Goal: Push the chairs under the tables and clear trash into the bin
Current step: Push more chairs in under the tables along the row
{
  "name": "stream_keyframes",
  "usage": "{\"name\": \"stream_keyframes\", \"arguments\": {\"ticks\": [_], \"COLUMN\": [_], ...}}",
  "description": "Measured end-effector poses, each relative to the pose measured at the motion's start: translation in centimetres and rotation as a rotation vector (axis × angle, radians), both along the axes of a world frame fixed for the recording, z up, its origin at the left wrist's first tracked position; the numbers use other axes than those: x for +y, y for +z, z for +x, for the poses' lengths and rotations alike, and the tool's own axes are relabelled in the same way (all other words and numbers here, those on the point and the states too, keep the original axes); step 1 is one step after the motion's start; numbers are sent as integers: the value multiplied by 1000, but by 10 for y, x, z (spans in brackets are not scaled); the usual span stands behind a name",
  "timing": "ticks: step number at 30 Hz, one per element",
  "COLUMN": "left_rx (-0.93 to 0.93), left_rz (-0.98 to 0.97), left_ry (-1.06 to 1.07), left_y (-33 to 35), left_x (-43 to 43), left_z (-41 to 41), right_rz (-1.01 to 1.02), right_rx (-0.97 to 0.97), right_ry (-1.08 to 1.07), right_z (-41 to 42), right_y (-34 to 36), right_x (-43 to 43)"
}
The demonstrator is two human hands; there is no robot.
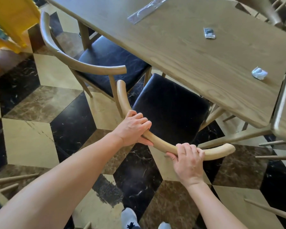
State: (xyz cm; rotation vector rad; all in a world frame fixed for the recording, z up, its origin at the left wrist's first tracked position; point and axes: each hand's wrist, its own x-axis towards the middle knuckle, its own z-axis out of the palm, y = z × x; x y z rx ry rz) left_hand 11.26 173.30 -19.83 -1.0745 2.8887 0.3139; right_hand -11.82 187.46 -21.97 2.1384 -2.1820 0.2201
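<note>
A wooden chair with a black padded seat (170, 106) stands at the long wooden table (196, 52), its seat partly under the table edge. My left hand (133, 128) and my right hand (189, 162) both grip its curved wooden backrest (162, 145). A second matching chair (109, 63) sits to the left, partly under the table. On the tabletop lie a clear plastic wrapper (147, 9), a small dark packet (209, 33) and a crumpled silver wrapper (259, 73).
The floor has a cube-pattern of black, brown and cream tiles (30, 141). A yellow piece of furniture (12, 22) stands at the far left. Other chair legs (274, 157) poke in at the right and lower left. My feet (129, 219) show at the bottom.
</note>
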Motion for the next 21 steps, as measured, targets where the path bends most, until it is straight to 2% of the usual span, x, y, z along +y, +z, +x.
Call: {"name": "stream_keyframes", "arguments": {"ticks": [10,21], "left_rx": [-13,65], "left_rz": [-20,-90], "left_ry": [-54,-56], "left_y": [-3,-20], "left_x": [-47,-49], "left_z": [-20,-19], "right_rz": [-76,79], "right_rx": [13,2], "right_ry": [-32,-37], "right_z": [-13,-14], "right_y": [-7,4], "right_x": [-36,-37]}}
